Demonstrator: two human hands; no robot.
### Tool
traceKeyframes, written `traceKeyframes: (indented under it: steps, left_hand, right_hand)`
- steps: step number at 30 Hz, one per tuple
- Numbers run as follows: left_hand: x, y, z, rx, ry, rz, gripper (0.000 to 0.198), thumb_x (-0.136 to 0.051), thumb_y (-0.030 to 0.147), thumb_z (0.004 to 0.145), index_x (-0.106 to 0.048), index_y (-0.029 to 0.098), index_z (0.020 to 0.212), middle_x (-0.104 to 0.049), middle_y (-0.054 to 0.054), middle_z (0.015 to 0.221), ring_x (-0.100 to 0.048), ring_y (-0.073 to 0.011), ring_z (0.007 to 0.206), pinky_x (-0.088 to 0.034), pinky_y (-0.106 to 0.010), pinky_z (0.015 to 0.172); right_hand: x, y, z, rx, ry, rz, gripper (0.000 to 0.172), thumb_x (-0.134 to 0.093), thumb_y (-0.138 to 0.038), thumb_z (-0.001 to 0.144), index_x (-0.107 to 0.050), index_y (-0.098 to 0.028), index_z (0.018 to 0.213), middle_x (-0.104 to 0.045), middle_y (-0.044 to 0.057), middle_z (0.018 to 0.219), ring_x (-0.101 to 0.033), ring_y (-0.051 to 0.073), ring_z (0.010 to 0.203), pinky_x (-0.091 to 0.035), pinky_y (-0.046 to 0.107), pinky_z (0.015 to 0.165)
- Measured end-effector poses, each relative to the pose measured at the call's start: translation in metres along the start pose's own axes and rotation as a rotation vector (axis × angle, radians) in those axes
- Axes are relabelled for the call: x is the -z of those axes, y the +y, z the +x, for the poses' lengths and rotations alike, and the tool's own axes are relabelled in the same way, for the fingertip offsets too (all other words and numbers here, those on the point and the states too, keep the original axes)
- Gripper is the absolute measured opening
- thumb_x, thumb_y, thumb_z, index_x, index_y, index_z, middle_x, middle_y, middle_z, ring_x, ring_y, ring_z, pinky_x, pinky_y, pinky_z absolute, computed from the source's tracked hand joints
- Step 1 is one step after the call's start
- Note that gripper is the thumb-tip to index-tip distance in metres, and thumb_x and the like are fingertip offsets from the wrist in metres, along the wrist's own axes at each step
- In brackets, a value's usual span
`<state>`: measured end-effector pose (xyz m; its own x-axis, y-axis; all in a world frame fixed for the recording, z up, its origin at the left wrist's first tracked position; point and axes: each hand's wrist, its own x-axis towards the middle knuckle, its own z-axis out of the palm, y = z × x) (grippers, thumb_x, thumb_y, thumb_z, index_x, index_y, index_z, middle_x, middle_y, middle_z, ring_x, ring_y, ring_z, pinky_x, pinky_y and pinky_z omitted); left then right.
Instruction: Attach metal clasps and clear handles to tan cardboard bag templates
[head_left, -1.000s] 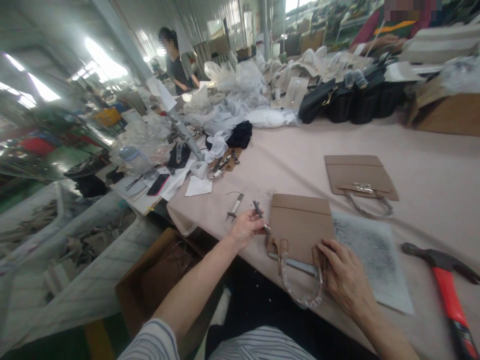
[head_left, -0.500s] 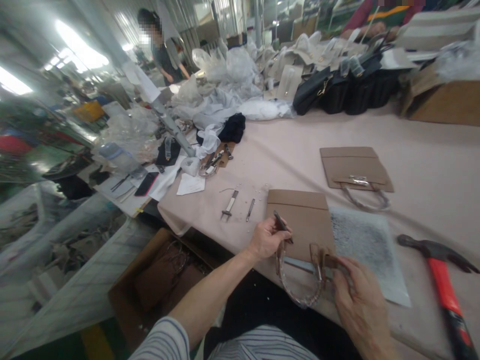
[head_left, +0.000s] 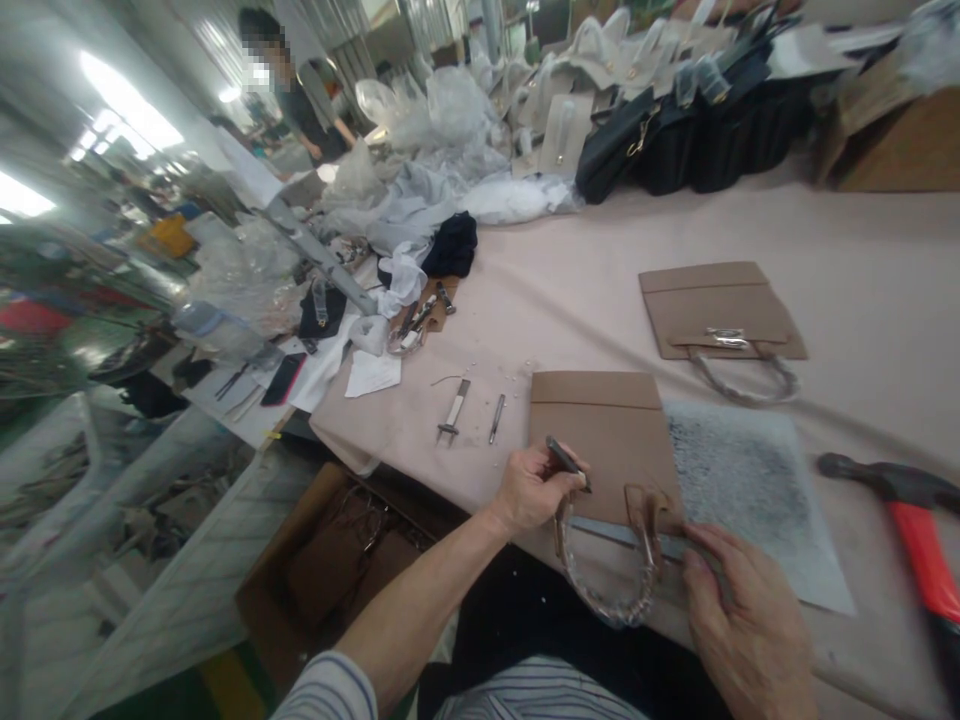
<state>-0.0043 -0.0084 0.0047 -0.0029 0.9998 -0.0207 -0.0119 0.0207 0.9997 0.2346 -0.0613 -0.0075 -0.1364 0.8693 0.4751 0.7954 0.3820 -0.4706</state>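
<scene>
My left hand (head_left: 532, 490) is closed around a dark pen-like metal punch (head_left: 564, 458), its tip low over the near part of a brown leather bag panel (head_left: 600, 440). A handle (head_left: 600, 598) wrapped in clear plastic loops from the panel's near edge toward my body. My right hand (head_left: 750, 610) pinches a brown leather strap (head_left: 667, 512) at the panel's near right corner, by the handle's base. Partly under the panel lies a pale, dark-speckled sheet (head_left: 750, 500). A red-handled claw hammer (head_left: 926, 560) rests to the right.
A second brown panel with handle (head_left: 720, 310) lies farther back. Left of the work are a slim metal rod (head_left: 496, 420) and a gauge-like tool (head_left: 453, 412). Black bags (head_left: 697, 140) and plastic wrapping (head_left: 465, 120) line the back. An open carton (head_left: 300, 590) stands below the table edge.
The camera view has shifted slightly. My right hand has slid a little outward along the strap at the corner. My left hand stays at nearly the same spot with the punch.
</scene>
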Motion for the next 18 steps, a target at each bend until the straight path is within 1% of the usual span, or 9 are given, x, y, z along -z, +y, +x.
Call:
traceKeyframes:
  steps: [5,10,18]
  left_hand:
    - [-0.0003,0.0021,-0.0003,-0.02,0.007,0.031,0.016,-0.077,0.025,0.078,-0.073,0.012,0.086,-0.076,-0.007,0.084,-0.071,-0.0161,0.075,-0.062,-0.029,0.073]
    - [-0.0004,0.0031,-0.001,-0.051,-0.004,0.066,0.012,-0.073,0.021,0.079,-0.074,0.012,0.086,-0.075,-0.007,0.083,-0.07,-0.0159,0.075,-0.061,-0.027,0.071]
    - [-0.0004,0.0028,-0.0031,-0.067,-0.007,0.106,0.014,-0.072,0.023,0.08,-0.073,0.012,0.086,-0.075,-0.007,0.082,-0.07,-0.0156,0.072,-0.06,-0.027,0.069]
  right_hand:
    - [-0.0011,0.0002,0.002,0.033,0.004,-0.002,0.022,-0.044,-0.032,0.1,-0.059,-0.019,0.109,-0.067,0.013,0.101,-0.063,0.032,0.089,-0.05,0.047,0.078]
    - [-0.0014,0.0005,0.0014,0.036,-0.016,-0.009,0.022,-0.042,-0.031,0.1,-0.058,-0.02,0.109,-0.066,0.014,0.103,-0.063,0.033,0.09,-0.049,0.049,0.079]
    - [-0.0021,0.0014,-0.0005,0.048,-0.005,0.003,0.019,-0.045,-0.027,0.099,-0.059,-0.018,0.11,-0.066,0.014,0.103,-0.061,0.032,0.089,-0.047,0.047,0.078]
